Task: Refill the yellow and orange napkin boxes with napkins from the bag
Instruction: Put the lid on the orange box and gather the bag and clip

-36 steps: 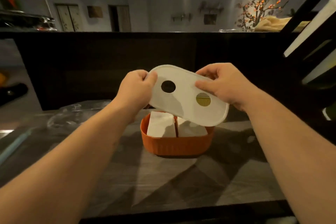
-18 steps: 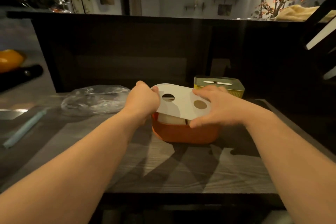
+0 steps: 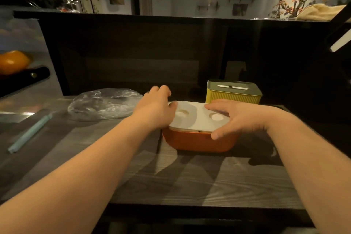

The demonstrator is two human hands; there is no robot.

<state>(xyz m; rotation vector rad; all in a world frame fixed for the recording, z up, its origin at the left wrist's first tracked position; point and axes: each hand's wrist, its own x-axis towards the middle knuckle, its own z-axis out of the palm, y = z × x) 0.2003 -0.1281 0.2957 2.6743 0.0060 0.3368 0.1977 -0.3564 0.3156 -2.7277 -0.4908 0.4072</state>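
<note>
Clear bag [image 3: 104, 104] lies at left on the desk [image 3: 190, 180]. Left hand [image 3: 154, 109] covers the left end of the white lid [image 3: 197, 119], its fingers blurred, so its grip cannot be told. The lid sits on the orange box [image 3: 197, 142]. Right hand [image 3: 241, 118] presses flat, fingers spread. Yellow box [image 3: 232, 96] stands just behind, lidded.

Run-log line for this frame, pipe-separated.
step: lidding orange box | white lid: lying on box | left hand: resting on lid's left end | right hand: spread over lid's right end | yellow box: lidded, behind
</note>
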